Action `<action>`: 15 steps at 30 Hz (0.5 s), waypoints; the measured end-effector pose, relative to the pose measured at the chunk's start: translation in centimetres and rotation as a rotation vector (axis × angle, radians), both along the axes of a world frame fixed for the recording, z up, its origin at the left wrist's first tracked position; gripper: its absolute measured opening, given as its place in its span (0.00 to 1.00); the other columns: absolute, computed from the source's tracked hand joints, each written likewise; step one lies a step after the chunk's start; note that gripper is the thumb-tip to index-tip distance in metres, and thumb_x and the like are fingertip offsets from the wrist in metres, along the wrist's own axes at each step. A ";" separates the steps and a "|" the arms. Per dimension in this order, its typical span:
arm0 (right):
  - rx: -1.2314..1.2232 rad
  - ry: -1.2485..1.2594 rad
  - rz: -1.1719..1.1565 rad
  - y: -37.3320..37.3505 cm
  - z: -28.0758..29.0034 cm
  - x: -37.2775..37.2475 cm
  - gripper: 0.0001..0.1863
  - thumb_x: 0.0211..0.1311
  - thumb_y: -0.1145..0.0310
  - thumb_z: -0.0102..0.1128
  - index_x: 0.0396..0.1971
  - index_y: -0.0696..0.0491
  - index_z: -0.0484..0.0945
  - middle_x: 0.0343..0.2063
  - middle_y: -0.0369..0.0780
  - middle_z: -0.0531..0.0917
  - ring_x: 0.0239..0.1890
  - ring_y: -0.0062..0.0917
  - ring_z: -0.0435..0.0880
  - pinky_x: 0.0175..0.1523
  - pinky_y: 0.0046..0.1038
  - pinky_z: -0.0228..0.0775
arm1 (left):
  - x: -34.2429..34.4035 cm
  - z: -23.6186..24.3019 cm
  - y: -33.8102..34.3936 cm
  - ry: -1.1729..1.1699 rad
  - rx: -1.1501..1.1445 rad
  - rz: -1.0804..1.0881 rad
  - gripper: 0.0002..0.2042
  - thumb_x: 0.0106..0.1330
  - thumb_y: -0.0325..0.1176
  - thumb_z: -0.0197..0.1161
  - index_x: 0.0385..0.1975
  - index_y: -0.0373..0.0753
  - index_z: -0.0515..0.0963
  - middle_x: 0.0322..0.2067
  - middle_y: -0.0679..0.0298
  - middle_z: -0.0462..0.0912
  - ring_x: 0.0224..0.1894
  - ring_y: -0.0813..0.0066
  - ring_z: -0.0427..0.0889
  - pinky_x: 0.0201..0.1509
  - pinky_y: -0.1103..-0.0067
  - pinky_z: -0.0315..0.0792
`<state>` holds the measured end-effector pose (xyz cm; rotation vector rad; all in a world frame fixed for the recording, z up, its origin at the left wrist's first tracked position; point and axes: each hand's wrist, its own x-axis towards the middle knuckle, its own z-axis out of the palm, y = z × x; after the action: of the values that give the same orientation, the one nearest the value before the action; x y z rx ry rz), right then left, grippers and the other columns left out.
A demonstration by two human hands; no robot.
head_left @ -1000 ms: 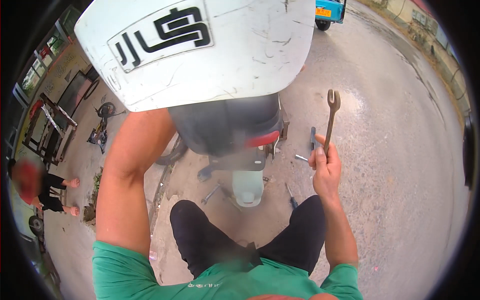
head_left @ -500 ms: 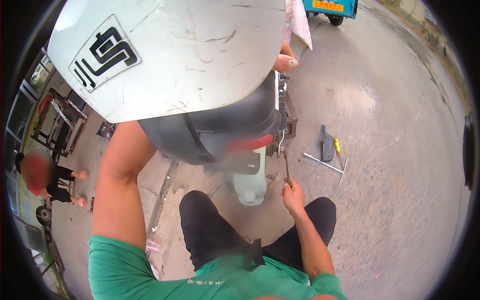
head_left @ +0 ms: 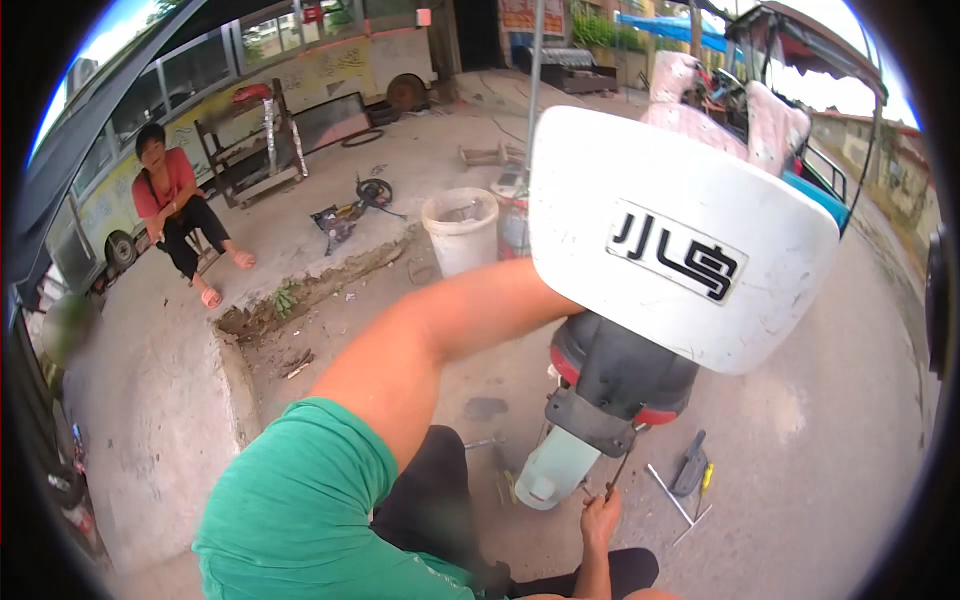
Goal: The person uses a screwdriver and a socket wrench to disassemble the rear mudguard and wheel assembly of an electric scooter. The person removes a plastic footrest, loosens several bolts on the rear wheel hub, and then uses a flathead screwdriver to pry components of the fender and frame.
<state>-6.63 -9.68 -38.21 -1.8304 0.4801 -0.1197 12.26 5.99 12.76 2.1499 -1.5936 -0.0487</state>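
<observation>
The rear of a scooter (head_left: 628, 360) stands before me, with a big white shell (head_left: 690, 300) on top that bears a black-marked plate. My left arm reaches under the shell, which hides my left hand. Low at the back, beside the dark bracket (head_left: 590, 423) and pale green rear mudguard (head_left: 560, 470), my right hand (head_left: 600, 517) is closed on a thin metal rod-shaped tool (head_left: 622, 470). The tool's upper end meets the scooter near the red tail light; its tip is too small to make out.
On the ground at right lie a T-handle wrench (head_left: 672, 497), a dark plastic cover (head_left: 690, 465) and a yellow-handled screwdriver (head_left: 707, 478). At left are a raised concrete edge (head_left: 235, 390), a white bucket (head_left: 462, 235) and a seated person (head_left: 175, 205). A three-wheeler (head_left: 800, 150) stands beyond.
My view has swung up and left, bringing in the yard and the seated person. Left-hand fingers that showed beside the shell are now hidden. My right hand still holds the tool.
</observation>
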 end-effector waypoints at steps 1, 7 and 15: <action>-0.117 -0.062 -0.070 -1.7 -3.2 0.5 0.21 0.70 0.71 0.47 0.58 0.66 0.72 0.27 0.47 0.84 0.32 0.32 0.86 0.45 0.36 0.77 | -0.9 -0.1 -0.8 0.000 -0.010 -0.033 0.17 0.74 0.47 0.60 0.45 0.39 0.85 0.37 0.64 0.85 0.42 0.74 0.81 0.51 0.77 0.72; 0.189 0.251 0.138 0.6 7.6 0.1 0.22 0.69 0.69 0.49 0.60 0.63 0.69 0.25 0.45 0.82 0.20 0.29 0.82 0.25 0.32 0.73 | -3.1 -0.8 1.4 0.035 0.020 0.067 0.17 0.73 0.47 0.61 0.46 0.39 0.85 0.38 0.63 0.85 0.43 0.73 0.81 0.51 0.76 0.72; 0.148 0.042 0.068 -0.4 1.8 -1.2 0.19 0.77 0.60 0.49 0.56 0.59 0.72 0.23 0.40 0.79 0.19 0.22 0.77 0.23 0.26 0.70 | -1.5 -1.8 -0.3 0.055 -0.023 0.019 0.18 0.73 0.47 0.61 0.47 0.38 0.84 0.39 0.61 0.85 0.44 0.71 0.82 0.52 0.75 0.72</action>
<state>-7.86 -10.03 -36.37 -1.7044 0.4434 0.0011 10.78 5.69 11.01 2.1273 -1.5354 -0.0828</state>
